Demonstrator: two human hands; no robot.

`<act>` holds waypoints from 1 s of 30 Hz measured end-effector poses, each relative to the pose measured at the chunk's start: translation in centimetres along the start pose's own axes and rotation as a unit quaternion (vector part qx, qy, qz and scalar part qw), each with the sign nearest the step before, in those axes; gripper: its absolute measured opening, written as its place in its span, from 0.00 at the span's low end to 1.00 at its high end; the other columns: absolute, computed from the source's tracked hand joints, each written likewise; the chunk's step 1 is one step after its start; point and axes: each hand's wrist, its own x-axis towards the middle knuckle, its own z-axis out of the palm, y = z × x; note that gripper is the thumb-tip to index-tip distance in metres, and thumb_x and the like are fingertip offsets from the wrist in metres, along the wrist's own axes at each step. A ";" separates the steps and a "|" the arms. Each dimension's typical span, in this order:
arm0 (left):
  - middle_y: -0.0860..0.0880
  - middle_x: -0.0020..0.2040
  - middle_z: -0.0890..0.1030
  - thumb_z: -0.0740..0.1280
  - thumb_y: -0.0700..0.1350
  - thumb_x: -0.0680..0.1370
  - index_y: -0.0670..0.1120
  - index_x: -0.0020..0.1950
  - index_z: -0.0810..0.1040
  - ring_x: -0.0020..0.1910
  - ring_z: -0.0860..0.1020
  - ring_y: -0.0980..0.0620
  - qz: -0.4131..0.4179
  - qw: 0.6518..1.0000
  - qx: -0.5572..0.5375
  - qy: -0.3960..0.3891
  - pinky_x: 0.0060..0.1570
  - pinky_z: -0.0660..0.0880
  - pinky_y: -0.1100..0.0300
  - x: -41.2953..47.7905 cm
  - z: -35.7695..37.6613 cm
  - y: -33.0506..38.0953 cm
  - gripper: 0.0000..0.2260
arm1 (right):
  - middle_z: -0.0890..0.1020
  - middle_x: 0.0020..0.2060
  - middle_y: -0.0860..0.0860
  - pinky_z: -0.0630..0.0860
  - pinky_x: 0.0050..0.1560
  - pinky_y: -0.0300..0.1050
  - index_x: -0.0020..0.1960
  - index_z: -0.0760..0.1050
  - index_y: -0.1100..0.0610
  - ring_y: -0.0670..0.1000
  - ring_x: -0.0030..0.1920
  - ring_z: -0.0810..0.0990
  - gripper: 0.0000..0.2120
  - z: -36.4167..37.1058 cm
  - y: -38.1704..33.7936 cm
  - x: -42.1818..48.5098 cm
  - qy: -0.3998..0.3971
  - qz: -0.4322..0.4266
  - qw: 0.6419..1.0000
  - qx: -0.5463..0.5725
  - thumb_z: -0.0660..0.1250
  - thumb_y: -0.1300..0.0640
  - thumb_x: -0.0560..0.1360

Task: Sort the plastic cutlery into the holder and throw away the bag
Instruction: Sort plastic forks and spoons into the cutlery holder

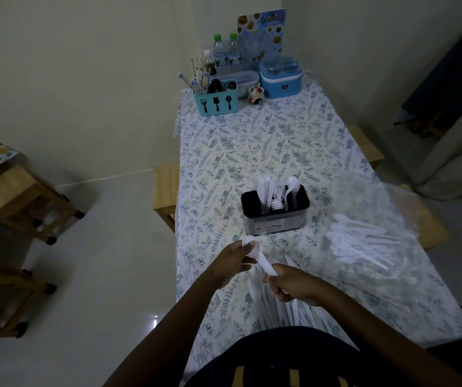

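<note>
A black cutlery holder (276, 219) stands mid-table with several white plastic spoons and forks upright in it. In front of it my left hand (231, 265) grips the bowl ends of a small stack of white plastic spoons (260, 261), while my right hand (294, 286) pinches their handles. More white cutlery (288, 311) lies on the cloth under my hands. To the right, a clear plastic bag (375, 247) lies crumpled on the table with several white spoons (355, 241) inside or on it.
At the table's far end stand a teal cutlery caddy (215, 103), water bottles (227, 55), a blue cooler box (280, 81), a small jar (255, 96) and a menu card (262, 32). Wooden stools (23, 202) stand on the floor at left; benches (165, 191) flank the table.
</note>
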 end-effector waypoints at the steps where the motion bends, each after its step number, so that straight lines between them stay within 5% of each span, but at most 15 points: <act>1: 0.44 0.50 0.80 0.63 0.51 0.81 0.42 0.60 0.78 0.42 0.77 0.53 0.003 1.000 -0.003 -0.010 0.41 0.72 0.62 -0.2 0.1 0.0 0.15 | 0.74 0.32 0.51 0.67 0.31 0.39 0.57 0.71 0.59 0.47 0.28 0.71 0.10 0.0 0.0 0.0 -0.010 0.001 1.000 0.014 0.56 0.58 0.79; 6: 0.48 0.39 0.75 0.64 0.45 0.81 0.42 0.56 0.76 0.32 0.70 0.56 0.004 0.999 -0.036 0.008 0.29 0.67 0.67 -0.9 0.6 0.1 0.08 | 0.75 0.36 0.52 0.70 0.35 0.41 0.56 0.72 0.59 0.48 0.32 0.73 0.09 0.0 0.4 -0.2 -0.047 -0.004 0.997 0.068 0.59 0.56 0.79; 10: 0.46 0.38 0.73 0.60 0.40 0.82 0.41 0.56 0.74 0.32 0.70 0.53 0.031 0.992 -0.082 0.091 0.31 0.69 0.65 -1.2 -0.9 0.0 0.06 | 0.81 0.46 0.56 0.75 0.43 0.46 0.53 0.73 0.58 0.52 0.42 0.79 0.13 -0.6 2.0 0.7 0.136 -0.016 0.990 -0.027 0.61 0.48 0.78; 12: 0.46 0.39 0.73 0.60 0.39 0.81 0.44 0.54 0.74 0.33 0.69 0.53 0.037 0.986 -0.110 0.119 0.31 0.69 0.64 -1.6 -2.1 -0.2 0.05 | 0.82 0.46 0.56 0.73 0.42 0.44 0.48 0.74 0.56 0.52 0.43 0.79 0.08 -1.4 3.5 1.0 0.218 -0.027 0.966 -0.134 0.63 0.51 0.77; 14: 0.46 0.39 0.73 0.60 0.38 0.82 0.45 0.51 0.74 0.32 0.69 0.53 0.030 0.984 -0.126 0.124 0.30 0.69 0.64 -2.1 -3.1 -0.6 0.04 | 0.82 0.47 0.54 0.71 0.39 0.41 0.51 0.76 0.52 0.49 0.42 0.78 0.06 -1.7 4.9 0.9 0.220 -0.033 0.957 -0.189 0.65 0.54 0.75; 19: 0.42 0.42 0.80 0.59 0.36 0.80 0.40 0.50 0.71 0.31 0.69 0.51 0.021 0.983 -0.126 0.132 0.30 0.68 0.62 -3.0 -4.2 -2.0 0.03 | 0.71 0.65 0.50 0.72 0.58 0.46 0.71 0.66 0.47 0.54 0.62 0.71 0.27 1.0 8.5 1.7 0.155 -0.122 0.883 -0.426 0.66 0.46 0.74; 25: 0.44 0.43 0.80 0.59 0.38 0.80 0.45 0.52 0.74 0.33 0.71 0.51 0.024 0.982 -0.089 0.166 0.34 0.67 0.60 -3.8 -4.9 -3.2 0.06 | 0.71 0.69 0.50 0.75 0.53 0.61 0.67 0.68 0.44 0.58 0.63 0.75 0.33 3.0 9.8 2.8 0.199 -0.137 0.778 -0.580 0.70 0.36 0.65; 30: 0.45 0.43 0.78 0.60 0.40 0.81 0.46 0.49 0.74 0.36 0.70 0.51 0.006 0.983 -0.078 0.168 0.36 0.67 0.60 -4.4 -5.6 -4.0 0.05 | 0.73 0.66 0.55 0.74 0.56 0.60 0.60 0.74 0.47 0.59 0.65 0.73 0.25 4.3 9.2 3.5 0.274 -0.132 0.791 -0.531 0.74 0.42 0.65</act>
